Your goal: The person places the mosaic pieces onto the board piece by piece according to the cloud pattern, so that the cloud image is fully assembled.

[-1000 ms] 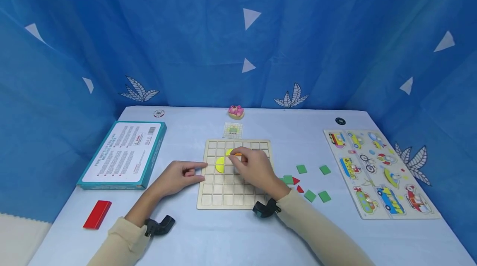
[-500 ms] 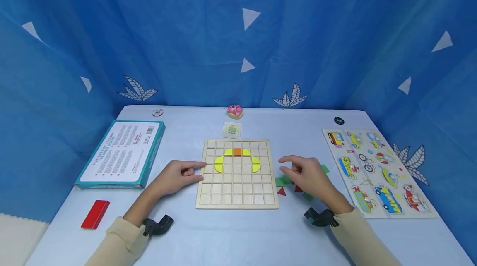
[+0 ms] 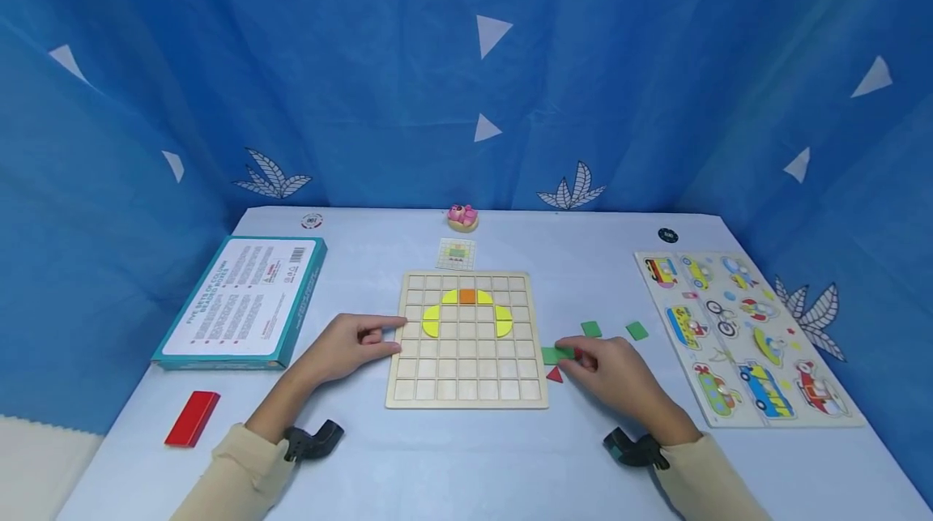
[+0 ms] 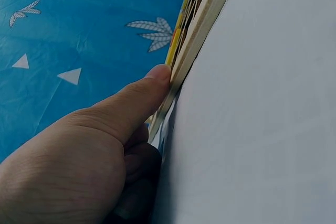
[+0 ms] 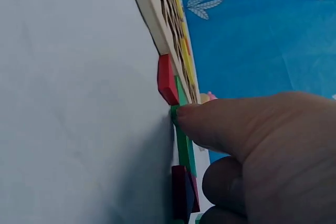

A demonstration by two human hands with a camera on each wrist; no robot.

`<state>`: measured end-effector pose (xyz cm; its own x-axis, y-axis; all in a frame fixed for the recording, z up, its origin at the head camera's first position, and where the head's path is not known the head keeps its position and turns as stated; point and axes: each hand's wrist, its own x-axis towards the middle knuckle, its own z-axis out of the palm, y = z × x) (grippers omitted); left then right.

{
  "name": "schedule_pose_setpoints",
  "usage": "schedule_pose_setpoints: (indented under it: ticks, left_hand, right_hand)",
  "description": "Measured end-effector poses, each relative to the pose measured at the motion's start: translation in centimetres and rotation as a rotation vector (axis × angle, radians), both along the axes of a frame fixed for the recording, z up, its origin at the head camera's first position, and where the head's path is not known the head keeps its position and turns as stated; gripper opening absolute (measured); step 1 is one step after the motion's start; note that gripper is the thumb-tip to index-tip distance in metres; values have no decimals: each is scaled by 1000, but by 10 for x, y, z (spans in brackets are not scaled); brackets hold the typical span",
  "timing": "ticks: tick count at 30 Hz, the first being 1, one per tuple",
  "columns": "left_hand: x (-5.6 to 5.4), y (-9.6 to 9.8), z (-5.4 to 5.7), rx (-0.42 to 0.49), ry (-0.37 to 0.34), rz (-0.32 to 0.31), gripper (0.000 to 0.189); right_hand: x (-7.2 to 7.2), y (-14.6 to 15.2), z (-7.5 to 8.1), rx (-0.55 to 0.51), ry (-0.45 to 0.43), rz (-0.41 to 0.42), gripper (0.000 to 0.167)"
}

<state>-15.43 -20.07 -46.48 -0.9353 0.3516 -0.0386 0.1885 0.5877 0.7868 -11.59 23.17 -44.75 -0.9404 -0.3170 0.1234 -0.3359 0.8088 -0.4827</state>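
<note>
In the head view, a wooden grid board (image 3: pixel 466 395) bears yellow quarter-round tiles (image 3: pixel 431 328) in an arch, with an orange square tile (image 3: pixel 467 296) at its top. My left hand (image 3: pixel 350 348) rests at the board's left edge, index finger and thumb straight against it. Right of the board, my right hand (image 3: pixel 615 373) pinches a green square tile (image 3: pixel 564 353) that lies on the table beside another green tile (image 3: pixel 548 356). In the right wrist view the thumb (image 5: pixel 197 121) presses on that tile's edge, close to a red triangle tile (image 5: pixel 168 81).
More green tiles (image 3: pixel 591 330) lie beyond the right hand. A small pattern card (image 3: pixel 456 254) and a pink figurine (image 3: pixel 462 217) stand behind the board. A vehicle puzzle (image 3: pixel 751 343) lies at right, a teal-edged box (image 3: pixel 240 302) and red block (image 3: pixel 193 419) at left.
My right hand has left the board, uncovering the orange and right-hand yellow tiles, and moved right and down to the green tiles. The left hand keeps its place at the board's edge.
</note>
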Motion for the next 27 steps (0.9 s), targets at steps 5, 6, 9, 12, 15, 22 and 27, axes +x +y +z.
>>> schedule_pose_setpoints:
  ticks: [5, 6, 9, 12, 15, 22, 27]
  left_hand:
    - [-1, 1, 1, -3, 14, -3, 43]
    - [-1, 1, 2, -3, 15, -2, 44]
    - [0, 1, 3, 3, 14, 1, 44]
    - [0, 0, 3, 3, 9, 1, 44]
    - [0, -1, 3, -2, 8, 2, 44]
    - [0, -1, 3, -8, 11, 12, 43]
    - [1, 1, 2, 0, -12, 20, 44]
  right_hand:
    - [1, -1, -1, 13, 14, 7, 28]
    - [1, -1, -1, 17, 18, 7, 28]
    - [1, -3, -1, 31, 21, 13, 29]
    - [1, -5, -1, 48, 17, 22, 30]
    - [1, -8, -1, 62, 13, 27, 31]
    - [1, -11, -3, 78, -14, 10, 29]
    - [0, -4, 0, -2, 12, -4, 12]
